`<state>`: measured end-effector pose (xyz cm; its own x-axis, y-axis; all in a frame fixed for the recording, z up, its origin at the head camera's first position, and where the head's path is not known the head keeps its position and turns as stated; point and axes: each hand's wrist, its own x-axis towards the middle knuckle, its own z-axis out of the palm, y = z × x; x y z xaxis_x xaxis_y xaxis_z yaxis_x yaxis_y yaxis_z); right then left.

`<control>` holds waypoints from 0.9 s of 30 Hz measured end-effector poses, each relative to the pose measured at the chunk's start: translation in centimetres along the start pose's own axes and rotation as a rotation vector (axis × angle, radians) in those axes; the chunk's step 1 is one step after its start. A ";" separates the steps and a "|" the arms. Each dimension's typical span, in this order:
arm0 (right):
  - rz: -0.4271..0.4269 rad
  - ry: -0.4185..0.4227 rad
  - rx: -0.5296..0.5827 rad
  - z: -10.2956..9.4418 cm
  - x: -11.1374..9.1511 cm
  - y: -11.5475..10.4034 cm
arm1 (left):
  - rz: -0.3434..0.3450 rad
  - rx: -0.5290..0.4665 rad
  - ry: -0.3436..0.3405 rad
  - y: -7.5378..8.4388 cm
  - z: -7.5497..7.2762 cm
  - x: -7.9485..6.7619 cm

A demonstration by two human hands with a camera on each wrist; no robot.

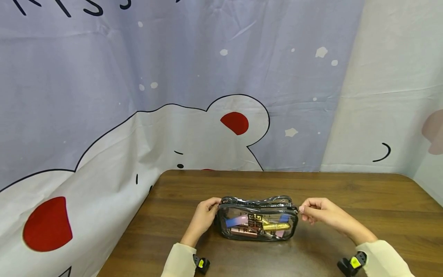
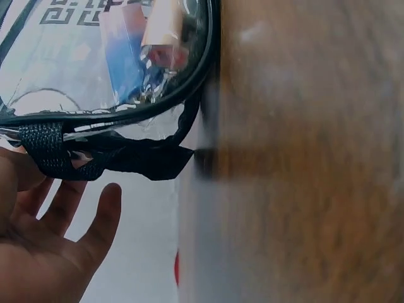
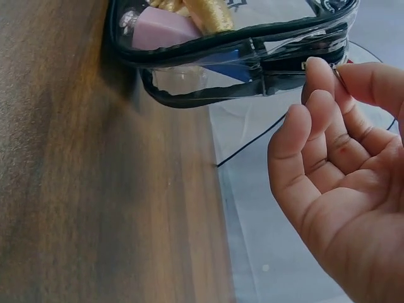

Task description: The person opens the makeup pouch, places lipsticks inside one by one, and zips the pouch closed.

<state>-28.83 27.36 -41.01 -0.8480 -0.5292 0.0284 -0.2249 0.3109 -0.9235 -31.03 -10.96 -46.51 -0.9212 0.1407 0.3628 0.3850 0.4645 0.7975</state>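
Observation:
A clear cosmetic pouch (image 1: pixel 256 239) with black trim stands upright on the table. Through its plastic show a pink-and-blue tube (image 1: pixel 237 221), a gold tube (image 1: pixel 277 227) and other small items. At the pouch's left end, my left hand (image 1: pixel 202 217) grips it by the black fabric tab (image 2: pixel 44 150); part of that grip is cut off in the left wrist view. Thumb and forefinger of my right hand (image 1: pixel 322 209) pinch the small zipper pull (image 3: pixel 339 77) at the right end, its other fingers curled below. The zipper runs along the top; how far it is undone I cannot tell.
Brown wooden table (image 1: pixel 194 184) under the pouch, its far edge just behind. A printed cloth (image 1: pixel 294 96) with bear shapes hangs behind and along the left side. Each wrist wears a small black camera, such as the right wrist camera (image 1: pixel 352 264).

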 end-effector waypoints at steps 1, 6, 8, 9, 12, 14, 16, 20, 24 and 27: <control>-0.005 0.004 -0.002 0.0 0.0 -0.1 | 0.004 0.013 -0.002 0.1 0.0 0.0; 0.002 0.037 -0.020 -0.3 0.2 -0.6 | 0.018 0.042 0.001 0.2 0.0 0.1; 0.014 0.047 -0.029 -0.3 0.3 -0.9 | 0.024 0.063 0.007 0.2 0.0 0.1; 0.016 0.047 -0.032 -0.3 0.3 -1.0 | 0.028 0.076 0.010 0.3 -0.1 0.1; 0.021 0.049 -0.025 -0.3 0.4 -1.6 | 0.043 0.105 0.009 0.4 -0.1 0.1; 0.023 0.048 -0.013 -0.4 0.6 -1.9 | 0.042 0.113 0.003 0.5 -0.1 0.2; 0.028 0.050 0.003 -0.4 0.7 -2.2 | 0.039 0.120 -0.006 0.6 -0.1 0.2; 0.033 0.048 0.016 -0.4 0.8 -2.5 | 0.047 0.140 -0.022 0.7 0.1 0.1; 0.026 0.052 -0.008 -0.2 0.8 -2.7 | 0.063 0.145 -0.022 0.9 0.2 0.0; 0.021 0.057 -0.050 -0.1 0.9 -3.0 | 0.059 0.136 -0.023 0.9 0.3 -0.1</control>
<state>-28.97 26.02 -38.23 -0.8784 -0.4768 0.0321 -0.2291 0.3611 -0.9040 -30.59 -10.26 -45.98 -0.8988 0.1906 0.3948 0.4289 0.5687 0.7019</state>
